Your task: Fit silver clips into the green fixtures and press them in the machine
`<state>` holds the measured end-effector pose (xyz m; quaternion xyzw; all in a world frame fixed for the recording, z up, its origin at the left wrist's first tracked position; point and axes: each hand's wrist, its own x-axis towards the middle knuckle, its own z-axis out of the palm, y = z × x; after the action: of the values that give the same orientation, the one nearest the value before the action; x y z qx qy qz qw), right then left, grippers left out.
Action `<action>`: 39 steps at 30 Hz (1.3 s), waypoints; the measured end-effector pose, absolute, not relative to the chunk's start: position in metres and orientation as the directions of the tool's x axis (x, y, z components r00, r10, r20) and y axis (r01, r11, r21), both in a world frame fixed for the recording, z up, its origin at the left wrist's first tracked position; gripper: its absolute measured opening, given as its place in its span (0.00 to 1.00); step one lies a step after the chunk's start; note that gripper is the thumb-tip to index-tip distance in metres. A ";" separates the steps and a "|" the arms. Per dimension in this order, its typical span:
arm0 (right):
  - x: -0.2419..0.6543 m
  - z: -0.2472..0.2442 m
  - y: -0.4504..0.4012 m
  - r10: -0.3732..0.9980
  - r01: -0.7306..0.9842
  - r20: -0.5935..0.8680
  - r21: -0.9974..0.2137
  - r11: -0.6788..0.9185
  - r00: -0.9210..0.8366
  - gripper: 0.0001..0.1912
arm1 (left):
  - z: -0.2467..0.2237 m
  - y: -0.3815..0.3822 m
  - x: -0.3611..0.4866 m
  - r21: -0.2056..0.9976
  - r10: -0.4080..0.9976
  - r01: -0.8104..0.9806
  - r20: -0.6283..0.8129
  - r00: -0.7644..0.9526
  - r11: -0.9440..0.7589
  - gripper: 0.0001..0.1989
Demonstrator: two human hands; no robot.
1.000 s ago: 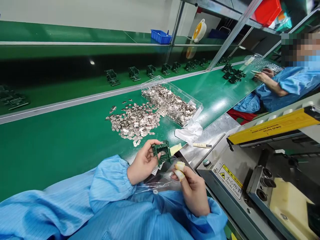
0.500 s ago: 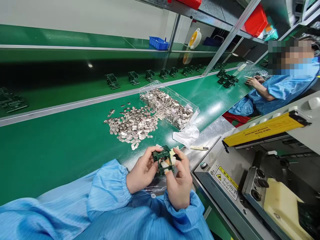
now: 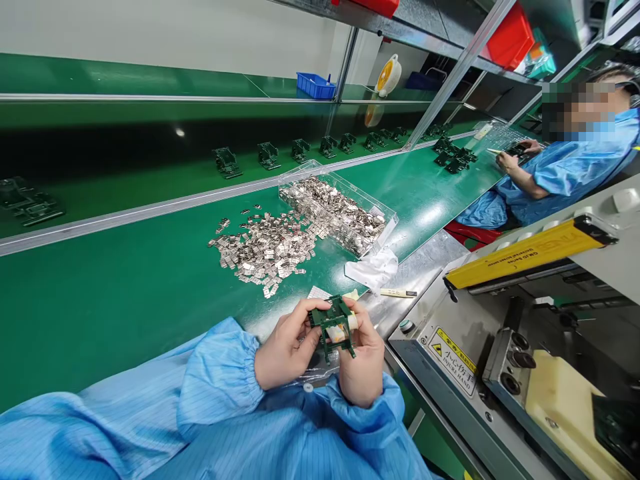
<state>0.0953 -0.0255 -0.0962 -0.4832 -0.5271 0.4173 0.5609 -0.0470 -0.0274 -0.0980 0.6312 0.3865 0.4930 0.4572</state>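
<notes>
A dark green plastic frame with openings and short legs is held between my two hands, near my body. My left hand pinches its left side, fingertips on top and thumb below. Fingers of my right hand close round the right side. Pale yellow and white material shows through the frame's opening near the right fingers; I cannot make out what it is. Beyond my hands, a pile of small silvery metal pieces lies on the green table. A clear plastic box of similar pieces stands beside it.
A crumpled white cloth and a pale, pen-like tool lie at the table's right edge. A machine with a yellow bar stands close on my right. Several green frames lie further off, near a seated co-worker in blue.
The green frame has been turned in my hands, its legs now pointing down towards me. My right fingers have shifted their grip, with the thumb now behind the frame.
</notes>
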 end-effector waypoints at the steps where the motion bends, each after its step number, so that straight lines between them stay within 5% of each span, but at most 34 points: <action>1: 0.093 -0.100 -0.026 0.982 -0.040 0.149 -0.987 0.155 0.118 0.07 | -0.097 -0.028 -0.047 0.959 0.939 0.039 0.267 0.219 -0.282 0.15; 10: 0.075 -0.100 -0.029 0.975 -0.377 -0.039 -0.925 0.048 0.219 0.16 | -0.103 -0.033 -0.044 0.987 0.965 -0.060 0.156 0.212 -0.147 0.17; 24: 0.082 -0.115 -0.038 0.971 -0.425 -0.006 -0.900 0.099 0.239 0.18 | -0.095 -0.039 -0.029 0.993 0.967 -0.037 0.118 0.227 -0.112 0.15; 32: 0.117 -0.112 -0.035 0.997 -0.407 0.079 -0.911 0.074 0.003 0.10 | -0.091 -0.033 -0.037 0.986 0.955 -0.161 0.012 0.296 0.038 0.19; 37: 0.164 -0.089 -0.053 0.970 -0.176 0.189 -0.971 0.161 -0.155 0.39 | -0.059 -0.029 -0.028 0.983 0.857 -0.046 -0.131 0.498 0.177 0.21; 39: 0.180 -0.078 -0.067 0.966 -0.130 0.221 -0.970 0.204 -0.134 0.43 | -0.038 -0.022 -0.016 0.990 0.750 0.071 -0.137 0.647 0.120 0.19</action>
<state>0.1798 -0.0675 -0.0779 -0.3753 -0.5566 0.5069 0.5407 -0.0160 -0.0224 -0.0383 0.6127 0.3347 0.2536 0.6695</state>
